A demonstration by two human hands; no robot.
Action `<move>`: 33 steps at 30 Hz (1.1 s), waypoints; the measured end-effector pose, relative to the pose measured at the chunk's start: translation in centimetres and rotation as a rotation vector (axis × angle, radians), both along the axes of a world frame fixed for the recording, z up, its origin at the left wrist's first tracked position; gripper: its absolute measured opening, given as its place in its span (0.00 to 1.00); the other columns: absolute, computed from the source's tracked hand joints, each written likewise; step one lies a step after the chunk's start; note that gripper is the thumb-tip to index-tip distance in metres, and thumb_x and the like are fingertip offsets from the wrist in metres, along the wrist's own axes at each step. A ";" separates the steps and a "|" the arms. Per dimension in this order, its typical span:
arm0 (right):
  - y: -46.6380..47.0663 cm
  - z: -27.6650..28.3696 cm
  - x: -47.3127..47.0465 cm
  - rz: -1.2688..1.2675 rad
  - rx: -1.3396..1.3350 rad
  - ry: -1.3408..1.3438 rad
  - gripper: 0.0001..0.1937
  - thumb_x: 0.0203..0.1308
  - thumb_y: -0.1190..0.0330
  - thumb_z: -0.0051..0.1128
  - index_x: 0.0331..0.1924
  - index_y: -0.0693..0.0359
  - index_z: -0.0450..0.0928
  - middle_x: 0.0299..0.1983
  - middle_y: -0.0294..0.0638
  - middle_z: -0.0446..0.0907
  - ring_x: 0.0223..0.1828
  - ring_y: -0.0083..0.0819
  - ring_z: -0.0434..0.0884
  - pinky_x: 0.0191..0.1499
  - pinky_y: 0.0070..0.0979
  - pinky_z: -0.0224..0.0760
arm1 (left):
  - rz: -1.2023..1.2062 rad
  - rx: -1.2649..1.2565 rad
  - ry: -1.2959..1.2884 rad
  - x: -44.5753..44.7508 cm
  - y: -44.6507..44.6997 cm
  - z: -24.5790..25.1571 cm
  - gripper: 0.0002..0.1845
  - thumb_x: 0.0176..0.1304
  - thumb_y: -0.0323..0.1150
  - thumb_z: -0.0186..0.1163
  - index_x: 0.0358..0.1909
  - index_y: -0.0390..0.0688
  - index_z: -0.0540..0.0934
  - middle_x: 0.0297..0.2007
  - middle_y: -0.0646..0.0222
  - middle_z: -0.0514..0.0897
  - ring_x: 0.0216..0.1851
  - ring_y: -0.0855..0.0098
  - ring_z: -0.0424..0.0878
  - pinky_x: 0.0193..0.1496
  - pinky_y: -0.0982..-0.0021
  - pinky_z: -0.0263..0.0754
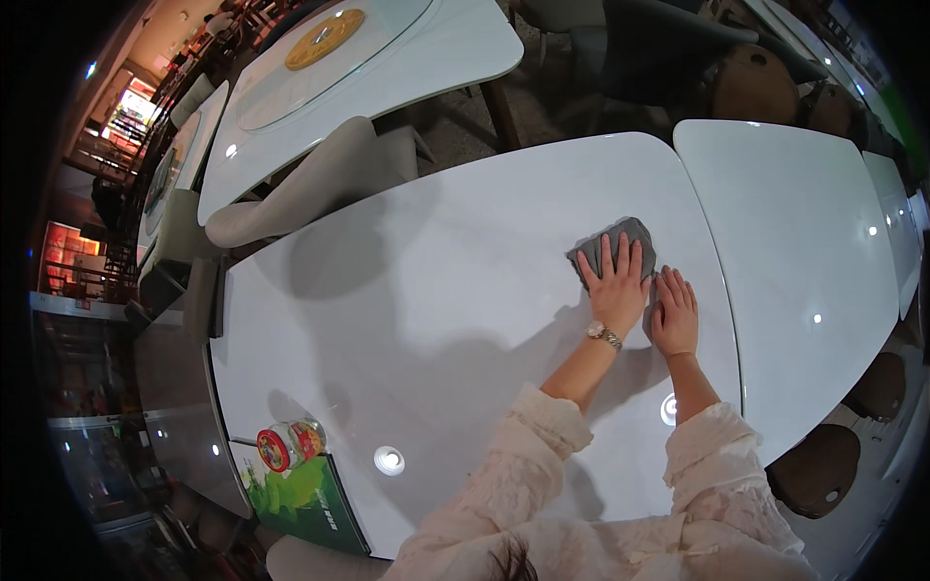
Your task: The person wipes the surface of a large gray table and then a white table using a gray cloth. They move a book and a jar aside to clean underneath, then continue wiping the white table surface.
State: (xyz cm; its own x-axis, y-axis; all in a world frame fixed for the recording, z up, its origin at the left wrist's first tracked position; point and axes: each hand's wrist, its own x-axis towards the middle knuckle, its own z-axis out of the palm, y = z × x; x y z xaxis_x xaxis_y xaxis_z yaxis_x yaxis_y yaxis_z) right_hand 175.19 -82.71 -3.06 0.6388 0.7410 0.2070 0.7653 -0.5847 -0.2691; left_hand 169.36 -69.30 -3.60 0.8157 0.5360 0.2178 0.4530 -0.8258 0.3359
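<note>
My left hand (615, 279) lies with fingers spread on a folded grey cloth (639, 232), holding it flat against the glossy white table (472, 290). A metal-banded wristwatch (604, 333) is on that wrist. Just to the right, my right hand (676, 309) rests palm down on the bare tabletop near its right edge. It holds nothing, and its fingertips are close beside the cloth. The cloth's underside and the part beneath my palm are hidden.
A clear jar with a red lid (290, 444) stands by a green printed booklet (305, 501) at the table's lower left corner. A second white table (792, 254) adjoins on the right. Beyond the far edge are a pale chair (327, 174) and a table with a glass turntable (392, 43).
</note>
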 end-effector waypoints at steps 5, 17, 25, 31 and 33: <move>0.0 0.0 0.0 0.007 0.009 -0.004 0.25 0.59 0.72 0.41 0.63 0.55 0.70 0.69 0.38 0.65 0.72 0.37 0.60 0.74 0.41 0.49 | 0.269 0.251 0.033 -8.6 8.1 -2.5 0.33 0.64 0.54 0.53 0.69 0.52 0.66 0.72 0.67 0.60 0.74 0.56 0.51 0.68 0.28 0.36; 0.1 0.1 0.1 0.002 -0.004 -0.027 0.25 0.61 0.73 0.41 0.64 0.55 0.69 0.69 0.38 0.65 0.72 0.38 0.61 0.74 0.40 0.49 | 1.186 -0.009 0.441 -29.0 16.3 -1.6 0.36 0.71 0.57 0.39 0.75 0.51 0.50 0.76 0.66 0.45 0.75 0.47 0.44 0.62 0.21 0.39; -0.1 -0.1 0.4 -0.021 -0.013 -0.022 0.25 0.62 0.73 0.40 0.64 0.53 0.69 0.69 0.35 0.65 0.72 0.36 0.61 0.74 0.38 0.49 | 0.369 0.004 0.132 -11.7 3.5 -0.1 0.36 0.67 0.54 0.47 0.73 0.50 0.57 0.75 0.64 0.51 0.76 0.51 0.43 0.65 0.24 0.26; 0.0 0.1 0.4 -0.015 0.013 -0.010 0.24 0.62 0.73 0.40 0.64 0.53 0.70 0.69 0.36 0.66 0.71 0.37 0.61 0.74 0.38 0.50 | 0.321 0.016 0.228 -15.3 3.7 0.0 0.35 0.67 0.54 0.49 0.73 0.51 0.58 0.75 0.68 0.52 0.76 0.57 0.45 0.66 0.26 0.29; 0.0 0.1 0.4 -0.005 0.018 -0.015 0.24 0.62 0.73 0.41 0.63 0.53 0.70 0.69 0.36 0.66 0.71 0.37 0.61 0.74 0.38 0.50 | 0.585 0.027 0.247 -20.2 6.8 -0.6 0.35 0.68 0.54 0.47 0.74 0.52 0.56 0.76 0.69 0.48 0.76 0.58 0.43 0.65 0.25 0.30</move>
State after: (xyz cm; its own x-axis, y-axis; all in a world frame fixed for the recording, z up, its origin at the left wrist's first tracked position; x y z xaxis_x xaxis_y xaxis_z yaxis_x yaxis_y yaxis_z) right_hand 175.56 -82.74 -2.94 0.6394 0.7337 0.2298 0.7663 -0.5840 -0.2677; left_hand 149.12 -62.51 -4.17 0.4173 0.9052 0.0806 0.8933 -0.4249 0.1465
